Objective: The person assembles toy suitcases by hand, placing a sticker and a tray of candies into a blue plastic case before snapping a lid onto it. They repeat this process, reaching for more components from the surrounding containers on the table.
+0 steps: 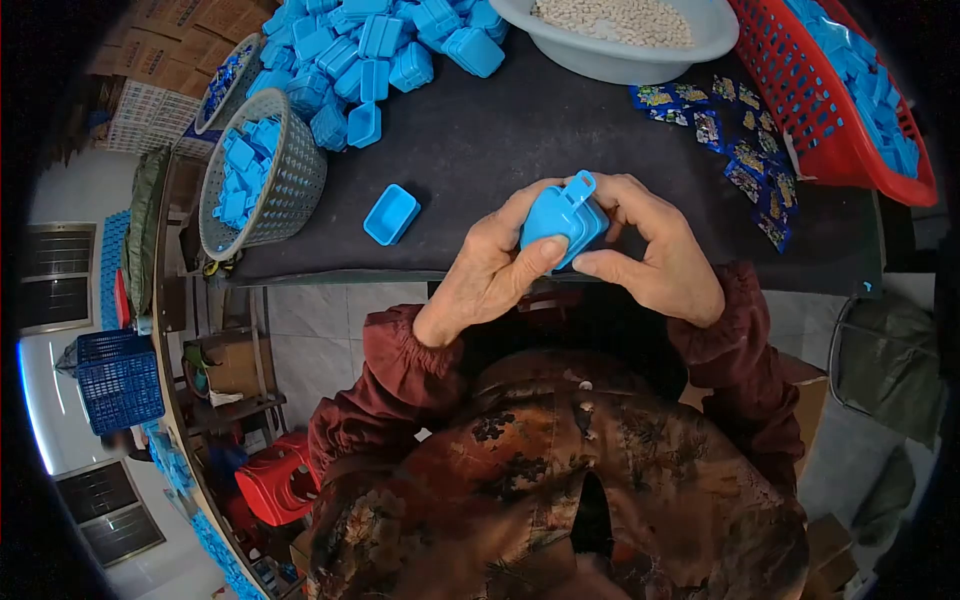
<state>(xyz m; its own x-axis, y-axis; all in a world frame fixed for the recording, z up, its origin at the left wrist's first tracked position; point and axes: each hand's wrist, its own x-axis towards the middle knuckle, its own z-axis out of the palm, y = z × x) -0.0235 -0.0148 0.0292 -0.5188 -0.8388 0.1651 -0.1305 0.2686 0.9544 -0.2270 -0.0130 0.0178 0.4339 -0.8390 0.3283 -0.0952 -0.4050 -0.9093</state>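
Note:
Between both hands, over the front edge of the dark table, is a small blue plastic box (548, 218) with a looped tab on top. My left hand (497, 262) is closed around its left side, thumb pressed on the front. My right hand (655, 240) grips the right side, its thumb at the lower corner and its fingers partly hidden behind. Whether anything is inside the box cannot be seen. An open blue tray-like box part (391, 214) lies on the table to the left of my left hand.
A pile of blue boxes (375, 40) lies at the back left, beside a grey basket (300, 170) of blue pieces. A basin (600, 62) of pale beans stands behind. Printed packets (745, 155) and a red basket (815, 100) are at right.

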